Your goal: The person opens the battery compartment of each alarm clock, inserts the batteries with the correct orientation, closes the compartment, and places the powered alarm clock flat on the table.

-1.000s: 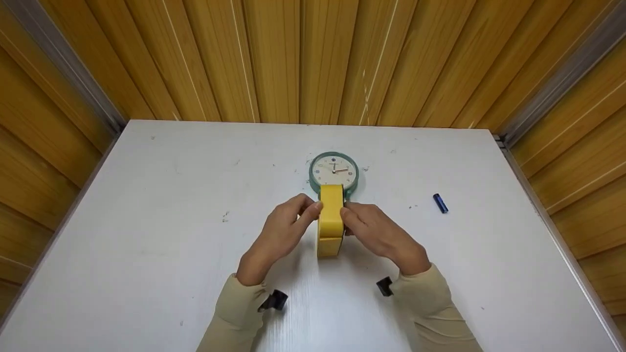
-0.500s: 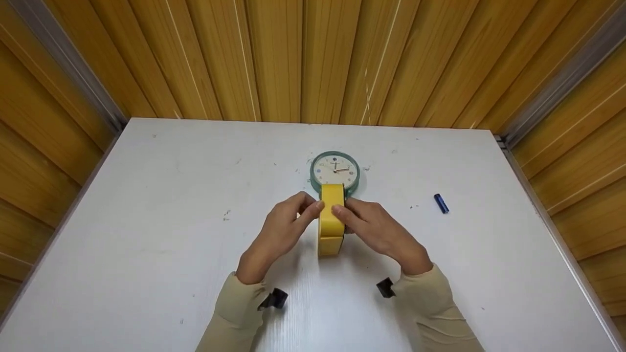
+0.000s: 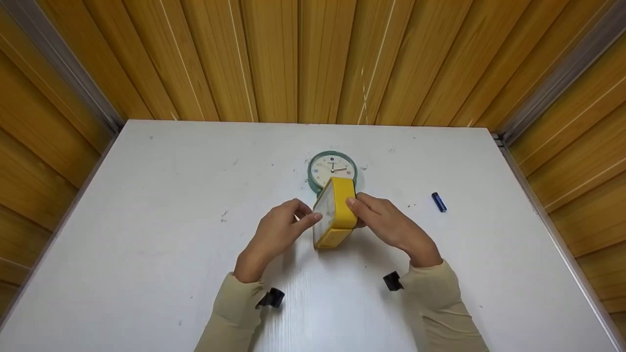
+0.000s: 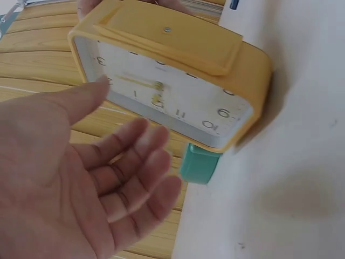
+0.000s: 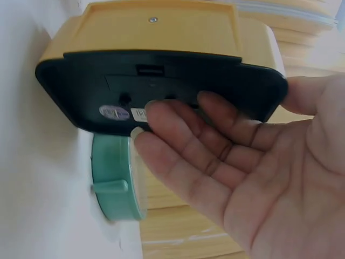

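A yellow alarm clock (image 3: pixel 345 203) stands on its side in the middle of the table, its white dial turned towards my left hand (image 3: pixel 279 227). My right hand (image 3: pixel 396 225) holds it, thumb on the yellow case and fingers at the black back (image 5: pixel 91 81), which carries knobs and stickers. In the left wrist view the left hand's fingers are loosely spread in front of the dial (image 4: pixel 135 81), thumb tip close to its edge. Just behind the yellow clock lies a round green clock (image 3: pixel 332 168), face up, its lower part hidden.
A blue battery (image 3: pixel 438 202) lies on the white table (image 3: pixel 146 220) to the right. Ribbed wood-look panels (image 3: pixel 274 58) rise behind the table and at both sides. Small black camera mounts (image 3: pixel 271 298) show at the wrists.
The yellow clock has turned so its dial shows, and it has shifted slightly right with the right hand. The left hand's thumb has come off the case; the left hand stays nearby.
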A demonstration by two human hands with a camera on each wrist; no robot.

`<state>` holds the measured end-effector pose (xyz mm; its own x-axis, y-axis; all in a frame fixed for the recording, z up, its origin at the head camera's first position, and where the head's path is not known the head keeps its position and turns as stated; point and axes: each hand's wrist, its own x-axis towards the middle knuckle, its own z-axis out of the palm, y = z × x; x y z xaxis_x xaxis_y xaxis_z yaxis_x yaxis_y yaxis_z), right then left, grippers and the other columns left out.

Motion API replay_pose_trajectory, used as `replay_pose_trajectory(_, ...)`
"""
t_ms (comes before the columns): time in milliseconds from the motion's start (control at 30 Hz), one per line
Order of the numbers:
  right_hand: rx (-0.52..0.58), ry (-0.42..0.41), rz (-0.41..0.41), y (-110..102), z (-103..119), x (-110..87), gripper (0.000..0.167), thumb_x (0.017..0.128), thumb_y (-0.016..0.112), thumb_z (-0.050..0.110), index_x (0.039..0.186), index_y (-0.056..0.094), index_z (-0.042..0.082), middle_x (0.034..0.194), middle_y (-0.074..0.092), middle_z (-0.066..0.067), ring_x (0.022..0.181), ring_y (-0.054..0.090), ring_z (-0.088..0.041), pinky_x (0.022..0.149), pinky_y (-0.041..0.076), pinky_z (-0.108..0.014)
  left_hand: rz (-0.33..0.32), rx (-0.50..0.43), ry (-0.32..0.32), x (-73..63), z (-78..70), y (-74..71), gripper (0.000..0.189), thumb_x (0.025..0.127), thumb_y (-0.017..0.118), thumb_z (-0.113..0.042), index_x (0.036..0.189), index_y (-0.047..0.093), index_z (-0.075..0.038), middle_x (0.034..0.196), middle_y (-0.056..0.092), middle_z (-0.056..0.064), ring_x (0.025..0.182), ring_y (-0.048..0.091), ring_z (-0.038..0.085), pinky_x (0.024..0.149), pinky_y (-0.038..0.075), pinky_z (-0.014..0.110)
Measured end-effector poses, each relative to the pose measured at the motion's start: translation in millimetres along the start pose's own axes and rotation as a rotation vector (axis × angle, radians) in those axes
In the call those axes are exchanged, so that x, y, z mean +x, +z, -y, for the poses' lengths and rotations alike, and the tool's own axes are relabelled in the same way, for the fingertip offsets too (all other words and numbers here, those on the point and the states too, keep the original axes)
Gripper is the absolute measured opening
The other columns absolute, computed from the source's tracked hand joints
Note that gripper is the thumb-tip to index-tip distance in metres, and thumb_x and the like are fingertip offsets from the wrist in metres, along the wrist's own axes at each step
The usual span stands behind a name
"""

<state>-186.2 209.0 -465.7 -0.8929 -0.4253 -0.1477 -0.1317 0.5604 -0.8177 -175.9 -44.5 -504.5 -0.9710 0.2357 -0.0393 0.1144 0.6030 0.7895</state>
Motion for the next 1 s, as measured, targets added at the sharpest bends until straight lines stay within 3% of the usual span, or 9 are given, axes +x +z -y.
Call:
replay_pose_trajectory(167,-0.07,0.006,-0.06,-4.9,4.0,-2.9,0.048,0.111,0.045,0.055,0.111,0.06,0.009,0.097,0.065,-0.004,0.095,0.062,-0.023,0.085,0.049,-0.042,0.116,0.041,-0.166,2.4,6.5,6.6,0.061,0.1,0.065,-0.061,0.123,0.071,-0.004,0.107,0.071,0.005,0.092,0.063,0.023,0.089,0.056,0.043)
replay_pose_trajectory(333,-0.137,0.009,-0.089,-10.4,6.1,-7.1,0.042,0.113,0.047,0.048,0.112,0.057,0.008,0.096,0.062,-0.006,0.09,0.057,-0.025,0.078,0.046,-0.041,0.2,0.02,-0.224,3.9,12.2,11.1,0.07,0.099,0.062,-0.067,0.124,0.073,-0.003,0.099,0.072,0.004,0.088,0.063,0.023,0.082,0.054,0.041)
replay_pose_trajectory(567,-0.206,0.06,-0.123,-16.1,11.0,-13.2,0.039,0.113,0.05,0.042,0.123,0.057,0.005,0.108,0.067,-0.008,0.098,0.06,-0.026,0.088,0.05,-0.043,0.246,-0.029,-0.176,3.4,15.8,14.4,0.06,0.102,0.061,-0.061,0.113,0.075,-0.004,0.091,0.072,0.005,0.08,0.064,0.021,0.07,0.051,0.036)
replay_pose_trajectory(800,-0.294,0.085,-0.161,-15.5,20.3,-19.3,0.029,0.112,0.051,0.031,0.115,0.057,0.003,0.099,0.061,-0.008,0.09,0.058,-0.026,0.079,0.049,-0.041,0.254,-0.037,-0.145,4.1,17.5,17.1,0.045,0.107,0.059,-0.048,0.107,0.076,-0.006,0.089,0.072,0.004,0.076,0.062,0.019,0.068,0.05,0.034)
replay_pose_trajectory(1000,-0.364,0.116,-0.194,-13.4,22.7,-22.7,0.027,0.11,0.046,0.026,0.109,0.06,0.003,0.1,0.057,-0.009,0.086,0.056,-0.025,0.076,0.049,-0.039,0.227,-0.005,-0.076,5.7,20.0,19.5,0.027,0.106,0.056,-0.023,0.094,0.072,-0.005,0.084,0.069,0.005,0.068,0.057,0.015,0.06,0.045,0.029)
